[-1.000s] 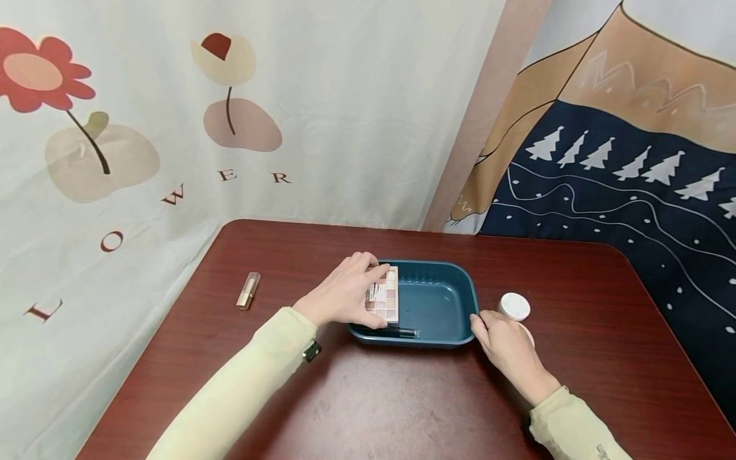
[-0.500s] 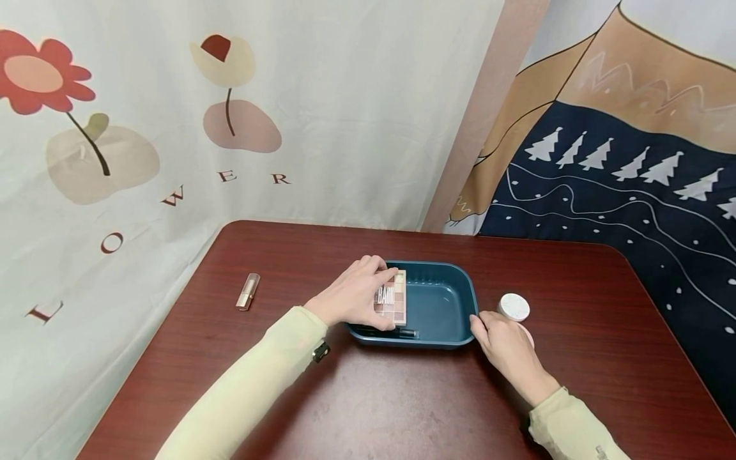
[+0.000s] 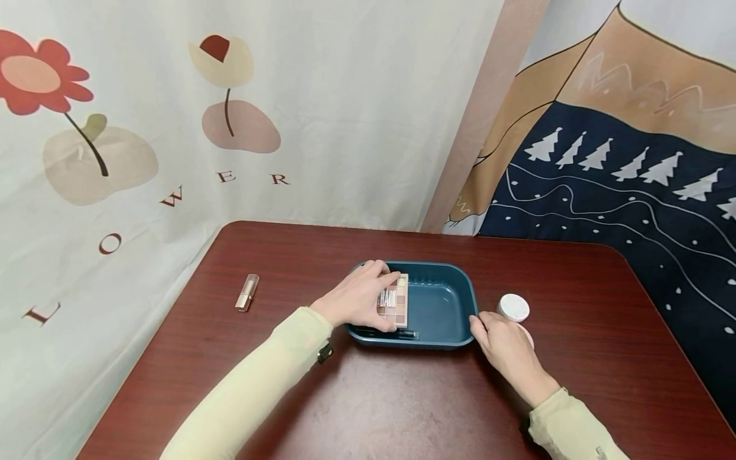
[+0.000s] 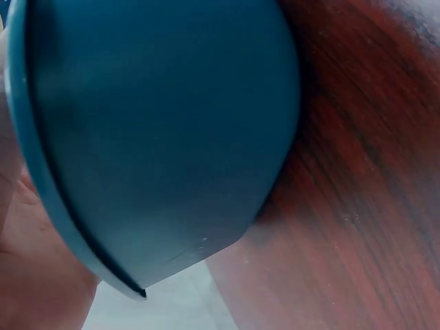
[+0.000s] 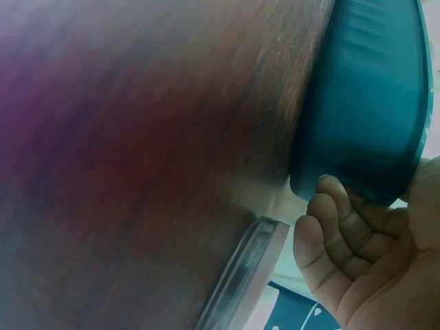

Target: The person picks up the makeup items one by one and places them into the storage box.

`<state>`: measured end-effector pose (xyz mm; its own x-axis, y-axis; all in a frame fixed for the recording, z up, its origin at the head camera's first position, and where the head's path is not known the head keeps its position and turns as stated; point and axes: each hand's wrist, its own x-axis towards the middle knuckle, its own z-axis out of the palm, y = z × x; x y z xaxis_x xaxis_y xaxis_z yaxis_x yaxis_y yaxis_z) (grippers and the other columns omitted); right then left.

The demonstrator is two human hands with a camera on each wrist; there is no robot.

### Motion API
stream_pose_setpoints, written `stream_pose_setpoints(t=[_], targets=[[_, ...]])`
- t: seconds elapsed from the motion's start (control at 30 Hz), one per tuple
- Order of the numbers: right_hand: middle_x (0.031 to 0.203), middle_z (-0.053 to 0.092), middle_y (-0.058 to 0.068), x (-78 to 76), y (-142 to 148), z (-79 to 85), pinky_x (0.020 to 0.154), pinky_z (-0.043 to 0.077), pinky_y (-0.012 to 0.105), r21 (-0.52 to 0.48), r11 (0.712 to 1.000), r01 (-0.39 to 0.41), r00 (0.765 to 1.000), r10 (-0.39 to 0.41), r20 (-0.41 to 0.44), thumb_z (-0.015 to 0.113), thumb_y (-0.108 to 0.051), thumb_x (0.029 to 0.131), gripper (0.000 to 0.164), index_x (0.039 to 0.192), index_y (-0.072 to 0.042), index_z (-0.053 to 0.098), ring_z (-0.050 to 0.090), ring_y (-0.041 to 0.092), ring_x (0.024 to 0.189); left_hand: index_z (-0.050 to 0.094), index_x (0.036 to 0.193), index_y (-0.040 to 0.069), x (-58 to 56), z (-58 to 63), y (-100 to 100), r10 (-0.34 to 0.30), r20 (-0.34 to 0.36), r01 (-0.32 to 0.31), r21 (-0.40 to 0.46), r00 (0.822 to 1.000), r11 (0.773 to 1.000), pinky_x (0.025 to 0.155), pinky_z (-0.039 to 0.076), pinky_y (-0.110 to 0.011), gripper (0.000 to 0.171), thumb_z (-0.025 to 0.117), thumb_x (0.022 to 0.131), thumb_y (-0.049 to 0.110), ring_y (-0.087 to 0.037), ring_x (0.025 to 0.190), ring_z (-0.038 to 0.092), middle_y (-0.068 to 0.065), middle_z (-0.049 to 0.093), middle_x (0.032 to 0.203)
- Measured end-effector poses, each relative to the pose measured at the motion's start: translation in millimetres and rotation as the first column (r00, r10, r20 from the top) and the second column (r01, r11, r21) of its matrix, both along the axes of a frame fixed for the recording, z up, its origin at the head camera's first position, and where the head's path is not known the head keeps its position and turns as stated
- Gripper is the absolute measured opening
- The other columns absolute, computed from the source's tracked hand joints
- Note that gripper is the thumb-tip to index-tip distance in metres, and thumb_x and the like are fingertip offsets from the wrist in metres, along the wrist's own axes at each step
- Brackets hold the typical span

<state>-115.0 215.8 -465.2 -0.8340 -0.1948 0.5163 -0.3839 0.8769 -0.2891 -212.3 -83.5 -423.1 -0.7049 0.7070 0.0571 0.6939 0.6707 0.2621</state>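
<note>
While the left hand (image 3: 359,297) reaches over the left end of the blue tray (image 3: 439,310), we see its thumb and fingers pinching a square palette (image 3: 398,301) by opposite edges. The palette lies within the tray's outline, left half, its lettered, chequered face up; we cannot tell whether it touches the tray floor. In the left wrist view we get mostly the tray's outer wall, with part of the hand at the picture's edge.

We record the right hand (image 3: 506,345) at the tray's opposite end: thumb at the rim, the other fingers curled by the outer wall, so we log it as gripping the tray.

Inside the tray, along the near wall, we note a slim black tube (image 3: 408,334), its left part covered by the left hand. Just beside the right hand we find a round white-topped jar (image 3: 513,307) and a pink item (image 3: 526,333), mostly hidden. Well apart to the left, a lipstick-like tube (image 3: 247,292) lies on the red-brown worktop (image 3: 391,402). Behind, we note a pale flower-print cloth (image 3: 356,115).
</note>
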Motion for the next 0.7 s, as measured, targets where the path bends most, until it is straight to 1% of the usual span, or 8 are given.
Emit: stream_pose_setpoints(t=[0.17,0.5,0.7], targets=[[0.061,0.044,0.0,0.5,-0.6,0.8,0.045,0.036,0.035,0.0,1.0,0.002,1.0,-0.002,0.001,0.067,-0.008,0.091,0.039,0.062,-0.017,0.043,0.05,0.02,0.054,0.052,0.15,0.006,-0.5,-2.1,0.7,0.003,0.031,-0.004,0.007,1.0,1.0,0.091,0.049,-0.034,0.099,0.087,0.071,0.055,-0.019,0.112,0.049,-0.007,0.053,0.126],[0.06,0.044,0.0,1.2,-1.1,1.6,0.045,0.036,0.035,-0.001,1.0,0.004,1.0,-0.004,0.012,0.067,-0.008,0.091,0.039,0.062,-0.017,0.042,0.05,0.02,0.054,0.051,0.151,0.006,-1.9,-6.5,4.5,0.007,0.059,-0.006,-0.023,0.998,1.0,0.093,0.049,-0.036,0.1,0.088,0.073,0.056,-0.021,0.112,0.049,-0.007,0.054,0.127],[0.06,0.044,0.001,0.6,-1.2,0.9,0.045,0.036,0.035,0.0,1.0,-0.004,1.0,0.004,-0.004,0.067,-0.007,0.091,0.039,0.062,-0.017,0.043,0.05,0.021,0.053,0.052,0.15,0.008,-1.9,-8.7,6.5,0.008,0.053,-0.004,-0.067,0.999,0.998,0.096,0.047,-0.035,0.098,0.087,0.073,0.059,-0.019,0.112,0.048,-0.005,0.053,0.125]])
